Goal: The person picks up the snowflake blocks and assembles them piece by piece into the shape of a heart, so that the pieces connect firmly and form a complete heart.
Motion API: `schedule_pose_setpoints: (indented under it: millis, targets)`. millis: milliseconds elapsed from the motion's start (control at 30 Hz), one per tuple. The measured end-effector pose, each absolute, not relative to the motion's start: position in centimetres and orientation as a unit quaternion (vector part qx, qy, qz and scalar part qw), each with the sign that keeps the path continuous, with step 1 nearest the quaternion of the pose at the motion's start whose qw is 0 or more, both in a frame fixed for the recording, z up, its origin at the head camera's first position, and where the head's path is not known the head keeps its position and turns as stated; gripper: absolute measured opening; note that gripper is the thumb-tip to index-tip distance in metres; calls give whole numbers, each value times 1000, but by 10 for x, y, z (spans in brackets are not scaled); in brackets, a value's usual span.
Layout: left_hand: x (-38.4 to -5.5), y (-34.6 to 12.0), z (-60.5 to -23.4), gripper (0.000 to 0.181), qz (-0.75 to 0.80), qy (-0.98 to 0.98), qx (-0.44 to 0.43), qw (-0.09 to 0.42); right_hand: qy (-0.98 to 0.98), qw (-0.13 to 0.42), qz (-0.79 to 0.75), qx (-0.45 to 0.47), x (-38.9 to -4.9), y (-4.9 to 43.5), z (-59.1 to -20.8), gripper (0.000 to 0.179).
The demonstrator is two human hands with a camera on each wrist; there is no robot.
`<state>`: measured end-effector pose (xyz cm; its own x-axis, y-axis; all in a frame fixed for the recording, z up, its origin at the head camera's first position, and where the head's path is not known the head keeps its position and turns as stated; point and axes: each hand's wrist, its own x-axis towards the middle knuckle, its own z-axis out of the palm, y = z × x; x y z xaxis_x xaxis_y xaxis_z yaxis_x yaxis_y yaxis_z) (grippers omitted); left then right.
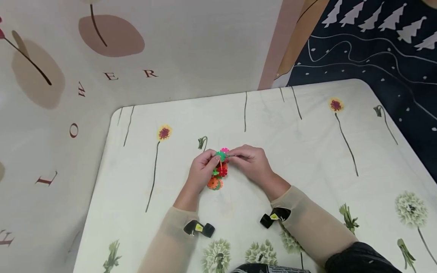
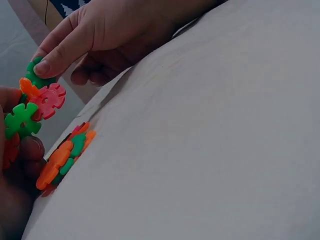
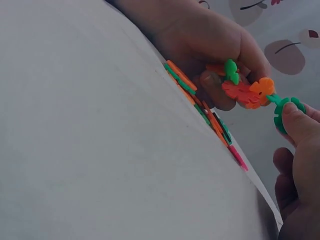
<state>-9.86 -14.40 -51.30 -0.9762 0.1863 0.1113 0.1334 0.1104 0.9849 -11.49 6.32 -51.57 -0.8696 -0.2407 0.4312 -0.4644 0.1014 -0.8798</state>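
Two hands, the left hand [image 1: 201,168] and the right hand [image 1: 252,161], come nearly fingertip to fingertip above the flower-print tablecloth [image 1: 307,151]; the step under way looks to be slotting one more notched plastic disc into a small build. On the cloth, toward half past six from the point where the hands meet in the head view, lies a pile of notched discs [image 2: 52,167] in orange, green, red and pink, close under the left hand; whether its fingers touch the pile cannot be told.

Curled fingers of the left hand grip a joined cluster [image 3: 241,92], which in the head view sits toward that hand's two o'clock. It includes a light green disc [image 2: 14,118], a pinkish-red disc [image 2: 50,100] and an orange disc [image 2: 28,87].

The right hand pinches a darker green disc [image 2: 36,77] between thumb and finger, just past nine o'clock from that hand. Its edge meets the orange disc, though how deep the slots engage is unclear. The next move would seem to call for matching notch to notch and pressing squarely, while the left hand steadies the cluster.
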Motion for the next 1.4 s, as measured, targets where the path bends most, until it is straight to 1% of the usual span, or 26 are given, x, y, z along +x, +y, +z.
schedule_pose_setpoints:
  millis: [133,300,467,500,600,667,767,867,967,1067,1233,1333,1400]
  targets:
    - [-95,-141,-515,17,651,750,114,14,-733,99,621,260,-114,64,-516,17]
    - [-94,-138,-517,16,641,759,110,5,-735,110,622,246,-113,63,-521,19]
    - [-96,-137,-518,13,653,752,94,-23,-780,116,574,221,-114,61,-522,32]
    - [-97,-137,-518,11,655,750,91,-31,-792,113,558,219,-115,61,-522,32]
    - [-99,-137,-516,10,661,744,86,-49,-837,89,490,229,-118,61,-521,24]
    - [-100,-138,-516,10,661,743,88,-52,-864,68,436,244,-120,61,-520,20]
    - [-102,-139,-516,11,656,748,87,-51,-889,34,372,263,-119,61,-518,26]
    - [-101,-140,-515,14,647,757,73,-48,-901,13,340,271,-118,61,-517,31]
    - [-101,-140,-514,16,636,767,61,-50,-901,15,330,281,-118,61,-516,32]
    - [-101,-140,-513,18,636,768,56,-50,-897,29,336,285,-119,62,-516,31]
    - [-100,-139,-513,19,660,749,49,-34,-884,46,372,280,-120,61,-519,22]
    - [-100,-140,-513,17,663,746,47,-30,-876,53,397,269,-121,61,-519,16]
    - [-99,-141,-514,13,664,745,50,-28,-872,57,410,262,-121,60,-519,17]
